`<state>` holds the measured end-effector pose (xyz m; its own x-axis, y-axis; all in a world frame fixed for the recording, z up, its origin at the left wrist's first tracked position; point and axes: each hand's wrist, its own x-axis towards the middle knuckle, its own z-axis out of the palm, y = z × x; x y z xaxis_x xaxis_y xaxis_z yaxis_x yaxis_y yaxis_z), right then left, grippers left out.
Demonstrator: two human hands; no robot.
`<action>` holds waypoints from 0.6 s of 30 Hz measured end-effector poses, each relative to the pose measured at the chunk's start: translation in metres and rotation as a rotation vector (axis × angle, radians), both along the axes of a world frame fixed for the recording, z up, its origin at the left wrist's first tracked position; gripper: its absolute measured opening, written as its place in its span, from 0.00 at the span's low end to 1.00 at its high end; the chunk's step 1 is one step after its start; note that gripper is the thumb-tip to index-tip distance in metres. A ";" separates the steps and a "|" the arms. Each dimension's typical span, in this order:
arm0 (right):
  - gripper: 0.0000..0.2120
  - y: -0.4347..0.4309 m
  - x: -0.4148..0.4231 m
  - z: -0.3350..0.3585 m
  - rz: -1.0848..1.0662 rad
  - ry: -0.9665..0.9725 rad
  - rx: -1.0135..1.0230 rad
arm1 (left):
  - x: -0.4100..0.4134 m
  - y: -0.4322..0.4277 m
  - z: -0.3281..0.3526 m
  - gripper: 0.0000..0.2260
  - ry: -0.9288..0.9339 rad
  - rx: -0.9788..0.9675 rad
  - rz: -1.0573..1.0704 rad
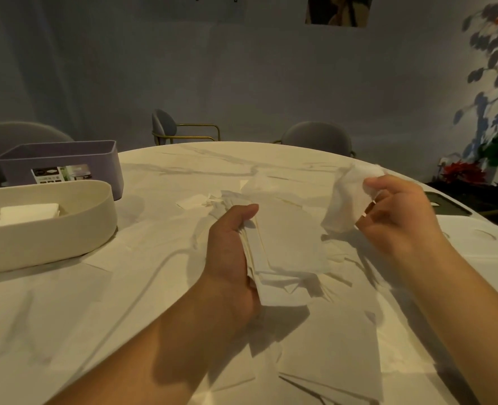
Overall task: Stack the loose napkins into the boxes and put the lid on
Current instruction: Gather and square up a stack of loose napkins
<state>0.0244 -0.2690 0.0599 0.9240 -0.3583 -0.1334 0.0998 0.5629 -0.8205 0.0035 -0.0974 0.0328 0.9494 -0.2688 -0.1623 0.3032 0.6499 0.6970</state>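
A stack of napkins [285,249] is gripped by the left hand [233,252] at frame ctr: thumb laid across the top sheet, fingers curled under the stack's left edge. The stack is held just above the table [66,317], its sheets unevenly aligned, w/ corners sticking out at the bottom.

A single crumpled napkin [347,197] is pinched by the right hand [399,211] at upper right of ctr, btwn thumb and fingertips. It hangs down to the left of the hand, apart from the stack.

More loose napkins [329,346] are spread flat on the marble-look tabletop, mostly at lower right and behind the stack.

At mid left a cream oval box [52,238] is seen w/ its lid off. A small pile of folded napkins [28,213] lies inside it. Just behind it, at upper left, a purple rectangular box [101,168] is stood, also uncovered, w/ a printed label [62,173] on its front wall. Its contents cannot be seen.

At the table's right edge a dark flat item w/ rounded corners [449,204] is partly seen; whether it is a lid cannot be told.

In the bkgd, grey chairs [317,137] are set round the far side of the table.
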 end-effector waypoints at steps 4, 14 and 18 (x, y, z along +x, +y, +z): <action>0.18 0.001 0.001 -0.003 0.027 -0.089 -0.180 | 0.000 0.001 0.000 0.08 0.004 0.018 -0.020; 0.05 0.008 0.005 -0.009 0.038 -0.149 -0.450 | -0.001 0.002 0.002 0.07 -0.005 0.024 -0.010; 0.05 0.007 0.010 -0.010 -0.041 -0.109 -0.647 | -0.001 0.002 0.001 0.08 0.001 0.019 -0.039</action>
